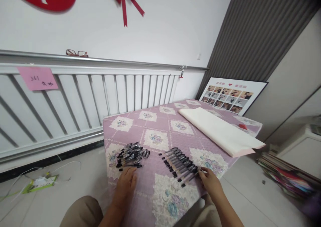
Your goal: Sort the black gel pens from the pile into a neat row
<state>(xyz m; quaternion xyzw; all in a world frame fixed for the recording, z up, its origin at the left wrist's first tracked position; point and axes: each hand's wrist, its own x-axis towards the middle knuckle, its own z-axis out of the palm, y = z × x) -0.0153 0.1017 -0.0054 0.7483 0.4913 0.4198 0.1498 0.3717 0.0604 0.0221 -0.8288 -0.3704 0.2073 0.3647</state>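
Note:
My left hand [127,180] lies on the table just in front of a loose pile of black-capped pens [130,155], its fingers stretched out and nothing visible in them. To the right, several clear-barrelled pens [179,161] lie side by side in a slanting row. At the near end of that row, my right hand [208,179] has its thumb and fingers closed at the end of the nearest pen [192,177]. Small black caps or end pieces [167,163] show along the row's left side. The fingertips of my right hand partly hide the pen's end.
A purple floral cloth [140,200] covers the table. Large cream paper sheets [213,130] lie at the right, with a small red item [242,126] beyond. A photo board [232,95] leans at the back. A radiator [87,93] runs along the wall; a power strip [41,183] lies on the floor.

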